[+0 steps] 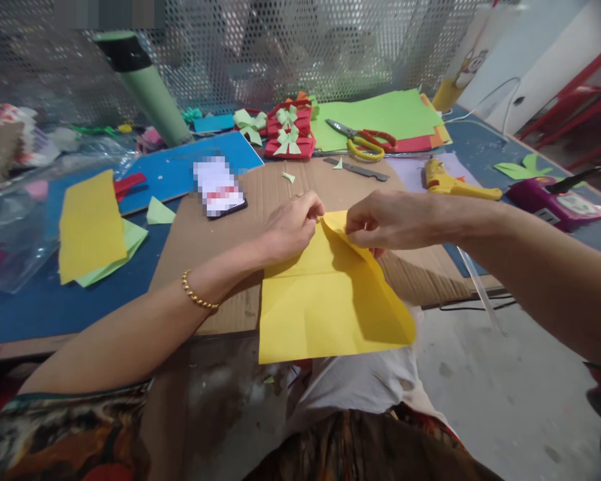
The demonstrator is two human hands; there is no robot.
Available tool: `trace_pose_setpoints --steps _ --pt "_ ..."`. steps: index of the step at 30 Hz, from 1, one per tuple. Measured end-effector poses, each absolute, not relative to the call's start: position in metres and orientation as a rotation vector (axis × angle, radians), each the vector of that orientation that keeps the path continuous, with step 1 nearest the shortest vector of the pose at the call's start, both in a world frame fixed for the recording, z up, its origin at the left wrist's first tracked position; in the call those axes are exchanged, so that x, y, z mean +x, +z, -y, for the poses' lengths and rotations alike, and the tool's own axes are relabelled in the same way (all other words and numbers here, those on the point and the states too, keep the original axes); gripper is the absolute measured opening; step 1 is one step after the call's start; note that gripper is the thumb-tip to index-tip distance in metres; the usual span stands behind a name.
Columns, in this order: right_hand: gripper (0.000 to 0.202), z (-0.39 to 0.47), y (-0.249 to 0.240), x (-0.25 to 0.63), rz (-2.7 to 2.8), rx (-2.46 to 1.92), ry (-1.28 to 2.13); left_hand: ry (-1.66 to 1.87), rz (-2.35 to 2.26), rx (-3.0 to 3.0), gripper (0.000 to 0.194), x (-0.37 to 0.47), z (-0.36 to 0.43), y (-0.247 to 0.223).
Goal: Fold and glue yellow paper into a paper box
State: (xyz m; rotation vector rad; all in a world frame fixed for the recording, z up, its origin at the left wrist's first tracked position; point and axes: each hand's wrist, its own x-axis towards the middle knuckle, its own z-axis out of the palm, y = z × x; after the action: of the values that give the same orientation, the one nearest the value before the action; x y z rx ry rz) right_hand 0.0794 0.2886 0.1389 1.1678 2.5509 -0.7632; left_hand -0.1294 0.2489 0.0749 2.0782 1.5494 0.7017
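On the blue worktop (10,321), a flat brown cardboard sheet (220,267) is lying before me. A curled yellow paper sheet (300,321) is overhanging its near edge. To my left, a rectangular yellow paper piece (90,227) is lying on pale-green paper (136,239). Behind the cardboard, red-and-yellow-handled metal scissors (349,133) are resting right of a red bundle with pale-green bows (305,128). Rightward, a yellow plastic glue gun (437,176) is sitting left of a purple power strip (538,200).
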Motion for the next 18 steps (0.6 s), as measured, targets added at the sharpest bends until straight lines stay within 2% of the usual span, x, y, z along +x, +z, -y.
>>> trace_pose_setpoints --steps 3,8,18 --pt "0.014 -0.287 0.139 0.082 -2.561 1.201 -0.753 0.679 -1.533 2.086 0.026 -0.130 -0.248 0.075" --pt "0.021 -0.296 0.135 0.083 -2.584 1.165 -0.794 0.666 -1.469 2.119 0.044 -0.132 -0.250 0.076" --pt "0.034 -0.312 0.129 0.085 -2.609 1.100 -0.866 0.612 -1.491 2.190 0.045 -0.131 -0.249 0.076"
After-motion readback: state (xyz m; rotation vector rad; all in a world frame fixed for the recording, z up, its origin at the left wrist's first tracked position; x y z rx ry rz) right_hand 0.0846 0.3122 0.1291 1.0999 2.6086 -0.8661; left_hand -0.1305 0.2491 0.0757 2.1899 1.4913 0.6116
